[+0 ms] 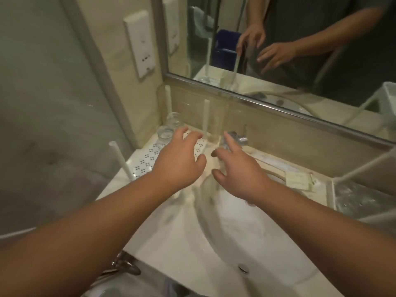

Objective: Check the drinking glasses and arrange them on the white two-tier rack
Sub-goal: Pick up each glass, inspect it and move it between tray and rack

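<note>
Fingers spread and loosely curled on both sides, nothing clearly gripped, though honestly too blurry to swear to it. Left hand (180, 159) reaching forward over the perforated white shelf of the rack (147, 157), fingertips hanging just above it, thumb pointing in toward 3 o'clock. Right hand (237, 170) just beside it at 3 o'clock, index finger stretched toward 12, thumb aimed back at the left thumb, small gap between the two. Something clear and smeared in that gap and below the palms, maybe glass, can't tell. Two drinking glasses (169, 129) standing on the rack shelf at about 11 o'clock from the left hand, one behind the other, close to the fingertips but apart from them. White rack posts (206, 118) sticking up at 12 o'clock between the hands and at 9 o'clock out left. Chrome tap (235, 137) right past the right index finger at 12. White sink basin (225, 243) down at 6 o'clock under the forearms, drain visible. Mirror (278, 50) across the top showing both hands. Wall outlet plate (140, 43) up at 11. Second white tray (360, 200) at 3 o'clock, edge of frame.
</note>
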Tool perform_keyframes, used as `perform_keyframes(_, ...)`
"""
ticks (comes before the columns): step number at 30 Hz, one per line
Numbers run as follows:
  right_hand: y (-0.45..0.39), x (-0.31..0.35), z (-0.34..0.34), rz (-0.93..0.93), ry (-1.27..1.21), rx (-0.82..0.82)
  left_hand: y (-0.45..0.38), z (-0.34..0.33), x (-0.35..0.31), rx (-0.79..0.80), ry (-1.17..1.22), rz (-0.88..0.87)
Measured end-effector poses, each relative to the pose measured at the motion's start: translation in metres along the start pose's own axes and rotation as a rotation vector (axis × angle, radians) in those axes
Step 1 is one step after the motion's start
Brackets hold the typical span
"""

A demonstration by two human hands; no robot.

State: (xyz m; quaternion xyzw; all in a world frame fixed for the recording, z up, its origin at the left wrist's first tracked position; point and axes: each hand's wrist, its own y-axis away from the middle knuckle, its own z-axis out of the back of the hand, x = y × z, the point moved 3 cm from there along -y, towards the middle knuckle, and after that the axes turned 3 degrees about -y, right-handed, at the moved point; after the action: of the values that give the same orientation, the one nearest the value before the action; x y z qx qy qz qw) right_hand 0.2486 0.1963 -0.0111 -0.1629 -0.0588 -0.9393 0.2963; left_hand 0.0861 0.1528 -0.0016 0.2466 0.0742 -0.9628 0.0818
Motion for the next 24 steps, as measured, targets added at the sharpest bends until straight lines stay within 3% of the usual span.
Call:
perform_keyframes(7, -0.078, 0.046, -0.024, 0.115, 0.054, 0.073, -0.029, 0.024, 0.064, -0.063, 0.064, 0.127)
perform_keyframes(15, -0.169, 0.058, -0.050, 0.145, 0.128, 0.146, -0.065, -0.001, 0.120, 0.007, 0.194, 0.368)
perform_keyframes(24, -0.258, 0.042, -0.073, 0.174, 0.317, 0.298, -0.102, -0.032, 0.141, 0.112, -0.009, 0.334)
